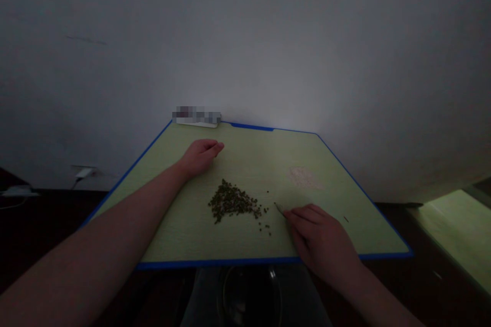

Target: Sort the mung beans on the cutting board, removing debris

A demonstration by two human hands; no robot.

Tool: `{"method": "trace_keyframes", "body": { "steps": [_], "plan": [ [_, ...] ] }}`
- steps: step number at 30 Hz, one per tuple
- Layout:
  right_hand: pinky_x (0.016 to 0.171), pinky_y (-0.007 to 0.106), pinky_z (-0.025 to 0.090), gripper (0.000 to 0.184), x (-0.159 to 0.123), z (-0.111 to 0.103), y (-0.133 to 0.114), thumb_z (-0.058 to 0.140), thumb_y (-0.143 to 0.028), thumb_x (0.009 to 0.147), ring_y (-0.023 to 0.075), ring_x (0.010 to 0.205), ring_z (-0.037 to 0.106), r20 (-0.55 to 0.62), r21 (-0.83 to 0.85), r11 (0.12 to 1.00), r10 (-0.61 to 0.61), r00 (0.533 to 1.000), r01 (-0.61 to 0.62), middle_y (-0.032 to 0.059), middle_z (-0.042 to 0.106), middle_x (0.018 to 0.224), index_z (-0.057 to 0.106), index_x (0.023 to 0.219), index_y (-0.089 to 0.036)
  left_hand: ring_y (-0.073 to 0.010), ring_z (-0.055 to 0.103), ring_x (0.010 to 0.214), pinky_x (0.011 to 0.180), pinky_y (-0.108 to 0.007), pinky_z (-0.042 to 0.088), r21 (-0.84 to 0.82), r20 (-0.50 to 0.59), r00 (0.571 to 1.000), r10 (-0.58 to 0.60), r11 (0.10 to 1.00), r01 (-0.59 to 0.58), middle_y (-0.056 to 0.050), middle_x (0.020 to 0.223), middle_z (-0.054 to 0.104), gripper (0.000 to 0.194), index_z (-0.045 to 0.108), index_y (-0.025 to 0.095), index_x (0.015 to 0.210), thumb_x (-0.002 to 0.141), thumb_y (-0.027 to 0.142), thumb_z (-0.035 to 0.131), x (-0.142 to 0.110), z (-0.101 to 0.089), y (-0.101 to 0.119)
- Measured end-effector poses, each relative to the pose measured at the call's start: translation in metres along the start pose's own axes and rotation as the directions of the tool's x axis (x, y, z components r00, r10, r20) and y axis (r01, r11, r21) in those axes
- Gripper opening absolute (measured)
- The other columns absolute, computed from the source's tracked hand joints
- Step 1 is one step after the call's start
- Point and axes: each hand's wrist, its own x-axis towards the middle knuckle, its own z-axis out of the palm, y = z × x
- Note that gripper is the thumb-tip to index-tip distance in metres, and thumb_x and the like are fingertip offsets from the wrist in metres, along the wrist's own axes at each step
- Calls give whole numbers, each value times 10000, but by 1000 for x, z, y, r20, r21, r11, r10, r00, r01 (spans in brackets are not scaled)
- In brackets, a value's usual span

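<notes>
On the table a heap of small dark greenish-brown grains [230, 202] lies between my hands, a few of them strayed to its right. My left hand [201, 156] rests beyond the heap, to its left, with fingers curled closed; their inside is hidden. To the right of the heap, my right hand [318, 235] pinches a thin dark stick-like tool [279, 209], its tip pointing towards the stray grains. Farther back on the right is a thin patch of pale small bits [306, 178].
The pale table [261, 153] has a blue edge and stands against a grey wall [253, 41]. A blurred-out white object [197, 121] sits at its back left corner. A short dark sliver [346, 218] lies on the right. Below the front edge is a round shiny-rimmed vessel [279, 294].
</notes>
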Motion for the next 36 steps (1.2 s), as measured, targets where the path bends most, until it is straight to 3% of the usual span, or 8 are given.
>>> {"method": "trace_keyframes", "body": {
  "steps": [8, 16, 21, 32, 36],
  "plan": [
    [760, 358, 506, 312, 4, -1, 7, 446, -107, 815, 200, 834, 575, 6, 15, 1000, -6, 1000, 6, 84, 681, 930, 660, 1039, -136, -83, 300, 473, 487, -243, 220, 27, 7, 1000, 0, 1000, 0, 46, 470, 305, 416, 370, 177, 520, 795, 488, 401, 0, -1, 1],
    [705, 341, 495, 302, -2, -5, -9, 442, -122, 810, 191, 783, 577, 28, 114, 993, -45, 999, 42, 97, 673, 869, 664, 1014, -128, -83, 296, 480, 482, -240, 217, 17, 12, 1000, 5, 1000, -6, 44, 476, 296, 415, 359, 177, 523, 797, 486, 400, 0, 0, 0],
    [719, 348, 498, 318, -2, -2, -14, 458, -109, 789, 197, 794, 577, 32, 88, 995, -56, 998, 53, 101, 676, 894, 658, 1035, -128, -85, 295, 481, 478, -240, 211, 26, 2, 1000, 12, 1000, -12, 42, 473, 303, 407, 366, 178, 523, 792, 480, 405, 1, 0, -1],
    [750, 362, 511, 288, 14, 4, 16, 461, -144, 818, 204, 833, 592, -1, -87, 992, 87, 996, -86, 82, 685, 919, 676, 1010, -149, -84, 298, 477, 476, -241, 223, 8, 16, 1000, 10, 1000, -10, 44, 464, 303, 402, 357, 180, 518, 793, 470, 403, 0, -1, 3],
    [739, 365, 510, 297, 5, -1, 12, 446, -123, 812, 205, 823, 586, 29, -45, 999, 32, 999, -31, 96, 678, 901, 672, 1004, -128, -82, 301, 477, 479, -242, 226, 20, 15, 1000, 12, 1000, -12, 45, 476, 302, 409, 362, 178, 524, 798, 481, 399, 0, -1, 1]
  ]
}}
